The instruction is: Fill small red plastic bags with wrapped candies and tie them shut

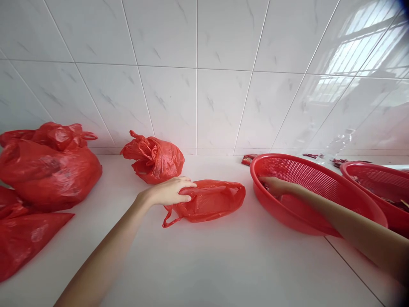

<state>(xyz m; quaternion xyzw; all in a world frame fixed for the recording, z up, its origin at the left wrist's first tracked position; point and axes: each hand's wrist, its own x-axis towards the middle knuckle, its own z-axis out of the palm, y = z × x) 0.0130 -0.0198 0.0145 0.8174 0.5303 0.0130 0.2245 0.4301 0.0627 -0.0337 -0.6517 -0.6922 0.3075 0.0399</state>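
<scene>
- The left hand [171,191] is resting at the left edge of an open red plastic bag [212,207], thumb and forefinger standing apart; whether the fingers are gripping the film I cannot tell.
- That bag is lying on the white counter [223,266], its mouth gaping, one handle loop [171,219] trailing at the near left.
- The right hand [273,186] is reaching down inside the left end of a red perforated basket [306,172]; its fingertips are being hidden, so I cannot tell whether they are closing on anything.
- Small red packets [248,160] are lying just behind that basket's left end.
- A second red basket [364,168] is standing to its right, a clear bottle [341,143] standing behind.
- A tied red bag [161,160] is sitting behind the left hand, near the tiled wall [223,106].
- Bulging red bags [47,170] are crowding the far left.
</scene>
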